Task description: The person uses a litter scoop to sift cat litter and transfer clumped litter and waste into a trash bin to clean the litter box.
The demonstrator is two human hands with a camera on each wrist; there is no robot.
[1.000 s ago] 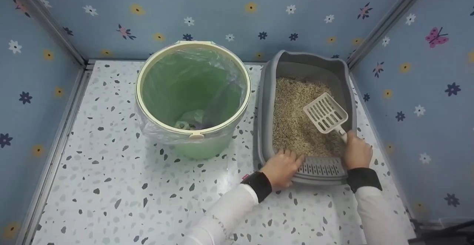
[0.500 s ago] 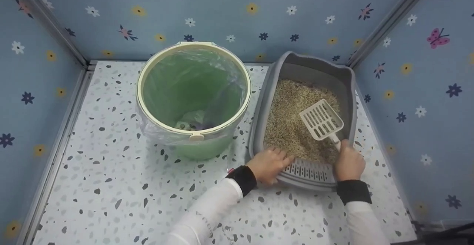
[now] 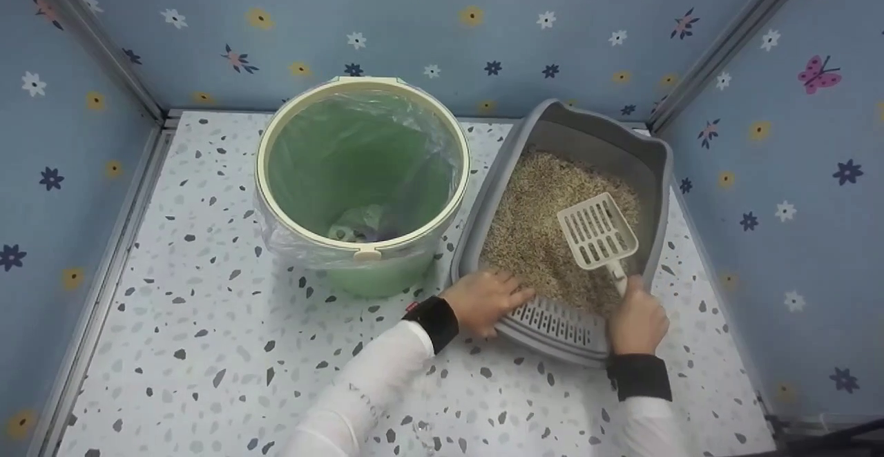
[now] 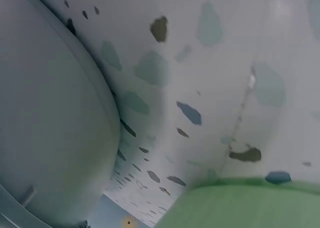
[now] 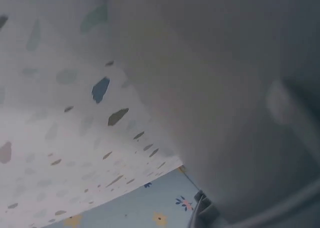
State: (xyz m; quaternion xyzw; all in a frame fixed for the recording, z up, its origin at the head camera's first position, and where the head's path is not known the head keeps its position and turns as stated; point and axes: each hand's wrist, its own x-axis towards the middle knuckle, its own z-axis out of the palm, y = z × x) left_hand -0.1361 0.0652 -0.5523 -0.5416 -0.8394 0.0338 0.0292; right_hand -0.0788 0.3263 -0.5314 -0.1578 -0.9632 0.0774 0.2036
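Observation:
A grey cat litter box (image 3: 659, 188) stands turned at a slant, its front end toward the lower left. Light brown litter (image 3: 532, 236) covers its bottom. At the box's front left rim my left hand (image 3: 483, 299) grips the edge, fingers over the inside. My right hand (image 3: 639, 319) is at the front right rim and holds a cream slotted litter scoop (image 3: 599, 232) by its handle. The scoop's head is over the litter and looks free of clumps. Both wrist views show the box's outer wall (image 4: 55, 108) close up; neither shows the fingers.
Left of the box stands a green bin (image 3: 373, 281) with a cream rim and a clear liner bag (image 3: 297, 253); some waste lies at its bottom. Blue flowered panels (image 3: 400, 36) enclose the speckled white floor (image 3: 207, 346) at the back and both sides.
The litter box has swung clockwise, its front end shifting left and toward me. Both hands moved left with it, and the scoop has come along, lower and further left.

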